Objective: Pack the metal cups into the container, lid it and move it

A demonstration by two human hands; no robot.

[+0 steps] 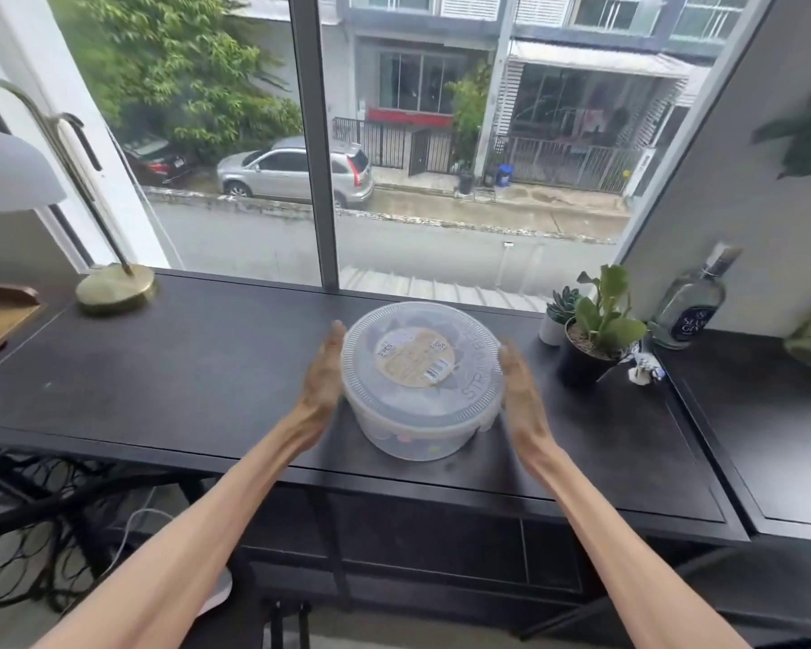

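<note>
A round translucent plastic container (413,433) stands on the dark table (183,367) near its front edge. Its clear lid (422,363) is on, with a tan round label in the middle. Faint coloured shapes show through the wall; I cannot make out the metal cups. My left hand (321,372) lies flat against the lid's left rim, fingers straight and pointing away from me. My right hand (518,381) presses the right rim the same way. The container sits between both palms.
Two small potted plants (595,330) stand just right of the container, with a glass bottle (689,306) behind them. A brass desk lamp (113,285) is at the back left, and a wooden tray (1,316) at the far left. A large window runs behind the table.
</note>
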